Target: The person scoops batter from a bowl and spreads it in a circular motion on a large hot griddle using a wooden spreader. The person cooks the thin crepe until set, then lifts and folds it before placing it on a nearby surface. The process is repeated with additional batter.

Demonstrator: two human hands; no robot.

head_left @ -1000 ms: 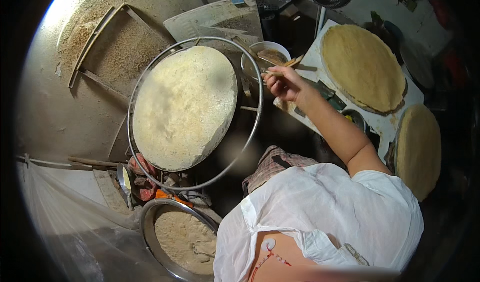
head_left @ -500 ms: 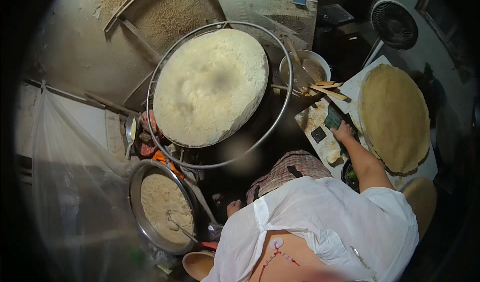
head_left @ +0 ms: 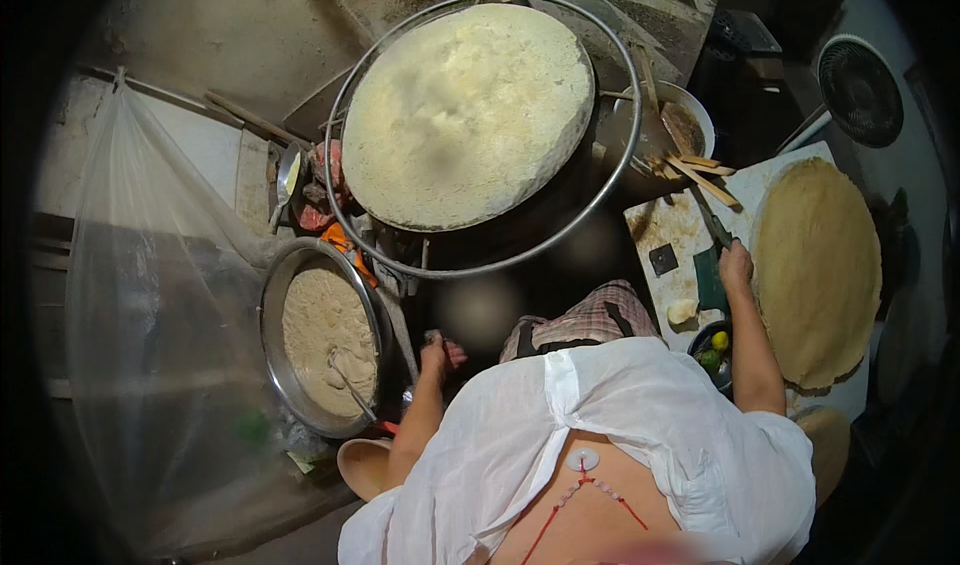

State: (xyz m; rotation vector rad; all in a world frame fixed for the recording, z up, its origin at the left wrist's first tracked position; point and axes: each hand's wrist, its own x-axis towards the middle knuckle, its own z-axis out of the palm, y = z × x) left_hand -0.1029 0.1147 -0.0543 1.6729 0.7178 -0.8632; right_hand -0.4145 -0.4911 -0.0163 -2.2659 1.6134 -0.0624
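Observation:
My right hand [head_left: 736, 268] is closed round the handle of a knife [head_left: 713, 217], whose long, narrow dark blade points away over the white board. Just left of that hand lies a flat dark green piece [head_left: 710, 282], its kind unclear. My left hand [head_left: 444, 352] hangs by my lap with its fingers loosely apart and nothing visible in it. A large round flatbread [head_left: 465, 115], pale and floury on top, sits on a dark round griddle inside a metal ring. Another flat, tan round [head_left: 818, 270] lies on the board, right of my right hand.
A metal basin [head_left: 273, 350] of batter with a ladle stands at left, beside hanging clear plastic [head_left: 150, 295]. The steel ring [head_left: 630, 165] surrounds the griddle. Wooden sticks [head_left: 708, 183] lie near a white bowl [head_left: 707, 125]. A fan [head_left: 858, 90] stands at far right. A small bowl [head_left: 697, 343] holds green and yellow produce.
My right hand has left the dark green piece and now grips the knife. My left hand and forearm have come further into view. The view has shifted, so the griddle appears higher and further right.

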